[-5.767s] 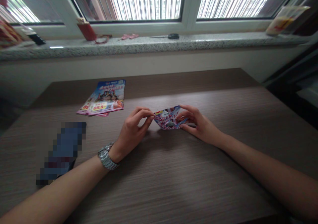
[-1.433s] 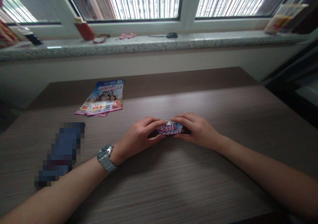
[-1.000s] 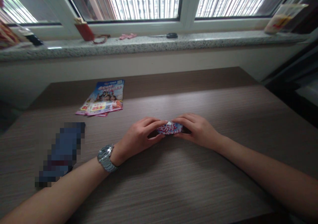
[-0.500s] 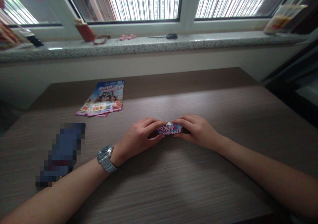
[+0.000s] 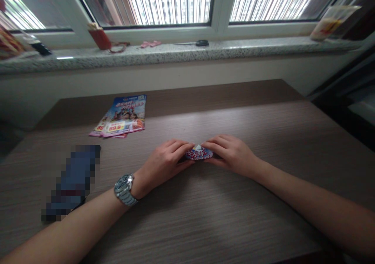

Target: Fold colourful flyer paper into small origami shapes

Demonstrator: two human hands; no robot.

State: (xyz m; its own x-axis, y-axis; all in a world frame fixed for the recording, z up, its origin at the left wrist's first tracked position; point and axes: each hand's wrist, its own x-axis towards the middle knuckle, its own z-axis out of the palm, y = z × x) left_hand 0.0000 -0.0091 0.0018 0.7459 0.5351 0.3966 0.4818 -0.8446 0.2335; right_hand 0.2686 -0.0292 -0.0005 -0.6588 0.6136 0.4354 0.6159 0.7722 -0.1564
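**Folded paper [image 5: 201,154] held at both ends, nearer us and to the right of the flyers [image 5: 124,116]**

We have the small paper between our two hands, nearer to us than the flyers and well to their right. Our left hand [image 5: 165,159] is closed on its left end, thumb on the near side and fingers over the top. Our right hand [image 5: 233,154] is clamped on the other end in much the same way. The face toward us is blue with red-and-white lettering, and a small white point stands at its upper edge. We cannot tell whether the paper touches the table [image 5: 193,225].

On our left wrist, nearer than the flyers, we wear a metal watch [image 5: 125,189]. The flyers themselves lie in a loosely fanned stack, a blue one on top. A dark oblong object [image 5: 72,178], pixelated, lies just nearer to us than the flyers, on their left.

Beyond the flyers runs the speckled sill [image 5: 164,56]. There we see a red holder [image 5: 100,37] beyond them and slightly left, pink pieces [image 5: 150,44] beyond and slightly right, and a black-handled tool [image 5: 202,43] further right.
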